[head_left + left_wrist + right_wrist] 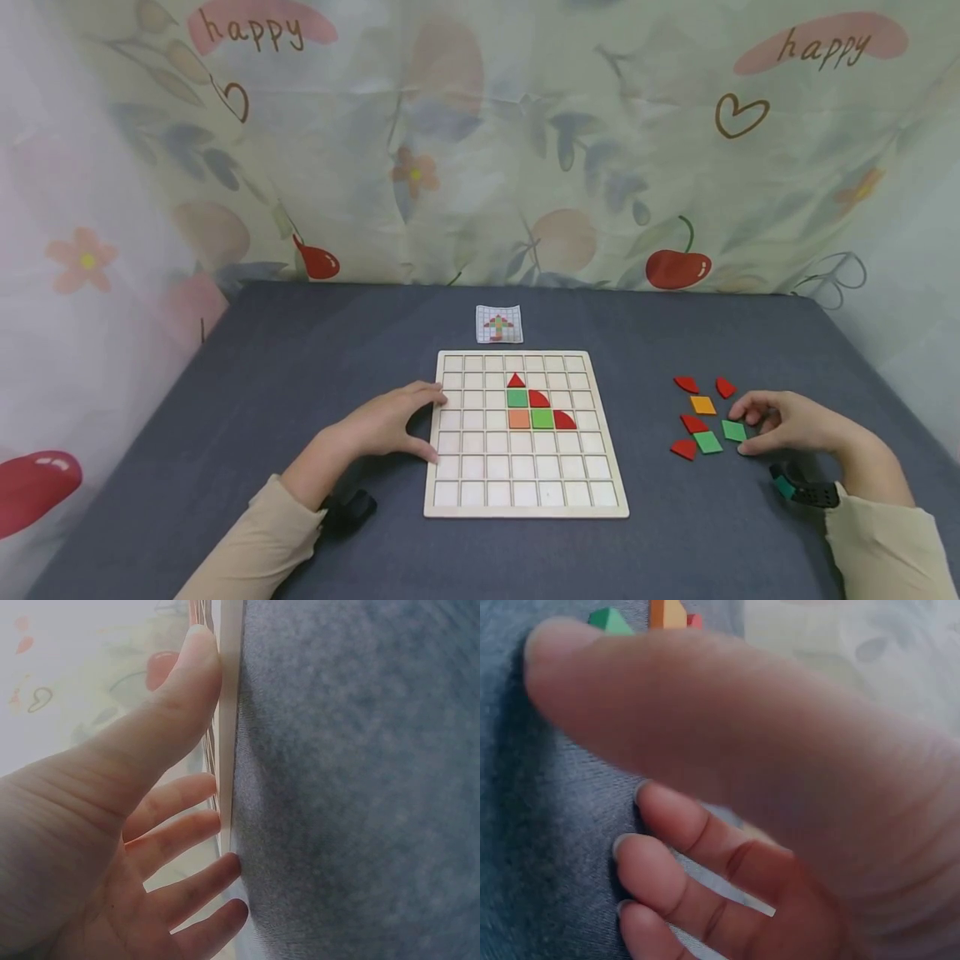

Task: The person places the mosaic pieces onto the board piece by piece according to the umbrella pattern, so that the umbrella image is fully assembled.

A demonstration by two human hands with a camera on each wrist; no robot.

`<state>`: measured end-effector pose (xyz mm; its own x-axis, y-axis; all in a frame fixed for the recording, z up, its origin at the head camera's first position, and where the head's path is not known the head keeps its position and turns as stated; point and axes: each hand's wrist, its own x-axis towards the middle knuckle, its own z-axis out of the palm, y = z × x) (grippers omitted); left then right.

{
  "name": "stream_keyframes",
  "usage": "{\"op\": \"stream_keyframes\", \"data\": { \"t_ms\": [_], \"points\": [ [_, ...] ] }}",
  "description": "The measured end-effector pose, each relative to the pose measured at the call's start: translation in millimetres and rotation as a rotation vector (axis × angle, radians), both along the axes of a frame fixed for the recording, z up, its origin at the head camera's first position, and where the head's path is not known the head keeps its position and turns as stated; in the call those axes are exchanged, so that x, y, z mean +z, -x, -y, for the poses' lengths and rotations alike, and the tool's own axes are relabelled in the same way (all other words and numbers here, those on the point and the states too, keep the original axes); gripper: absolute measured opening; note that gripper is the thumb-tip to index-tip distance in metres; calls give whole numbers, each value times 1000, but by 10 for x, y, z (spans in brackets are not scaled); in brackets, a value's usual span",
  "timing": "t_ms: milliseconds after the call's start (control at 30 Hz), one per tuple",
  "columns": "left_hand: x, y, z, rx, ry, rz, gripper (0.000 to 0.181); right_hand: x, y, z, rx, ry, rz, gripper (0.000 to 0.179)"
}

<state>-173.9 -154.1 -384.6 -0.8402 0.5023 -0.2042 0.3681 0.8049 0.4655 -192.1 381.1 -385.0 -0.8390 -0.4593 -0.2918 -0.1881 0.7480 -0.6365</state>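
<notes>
A pale wooden grid board (pixel 480 493) lies on the table. On it sit a red triangle (pixel 516 381), a green square (pixel 517 398), a lighter green square (pixel 542 418), an orange square (pixel 519 418) and two red quarter-circles (pixel 565 420). My left hand (pixel 382 423) touches the board's left edge with thumb and fingers spread. At the right, my right hand (pixel 787 423) hovers low beside a loose green tile (pixel 734 431), thumb and forefinger on either side of it and apart from it as far as I can see. The right wrist view shows no tile between the fingers.
Loose pieces lie left of the right hand: several red quarter-circles (pixel 684 450), an orange tile (pixel 702 405) and another green tile (pixel 707 442). Behind the board is a small pattern card (pixel 498 325) with an arrow-like figure. A printed curtain (pixel 480 167) stands at the table's back.
</notes>
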Motion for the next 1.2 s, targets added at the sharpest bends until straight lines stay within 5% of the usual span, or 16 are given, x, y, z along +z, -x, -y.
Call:
{"op": "stream_keyframes", "data": {
  "t_ms": [200, 667, 1200],
  "points": [
    [4, 2, -1, -5, 2, -4, 77, -31, -9, 4, 9, -2, -90, 28],
    [-18, 6, 4, 6, -5, 7, 77, 64, -23, 85, -20, -25, -87, 27],
    [-43, 17, 25, -33, -20, -26, 76, 340, -53, 867, -63, -58, -347, 28]
  ]
}}
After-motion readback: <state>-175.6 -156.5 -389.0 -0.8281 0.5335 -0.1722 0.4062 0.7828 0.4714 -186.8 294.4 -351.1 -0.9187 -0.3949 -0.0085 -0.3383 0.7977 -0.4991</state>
